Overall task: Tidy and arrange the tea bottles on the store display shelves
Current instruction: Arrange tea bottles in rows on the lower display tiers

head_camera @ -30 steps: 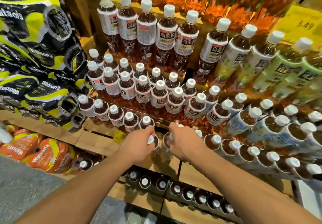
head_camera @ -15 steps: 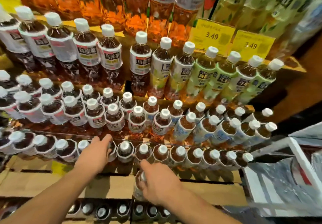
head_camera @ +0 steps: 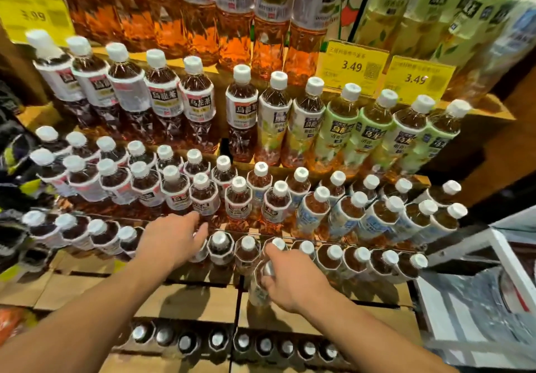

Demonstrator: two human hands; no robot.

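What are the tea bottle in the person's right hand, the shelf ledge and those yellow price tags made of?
Tea bottle in the right hand: probably clear plastic, like the neighbouring bottles whose tea shows through; pale wrapped label. Shelf ledge: light wood or wood-look board, matte, with plank seams. Price tags: likely printed paper or card, flat, thin.

White-capped tea bottles (head_camera: 239, 198) are standing in stepped rows; one pale-labelled bottle (head_camera: 256, 291) is poking out just nearer than the front row.
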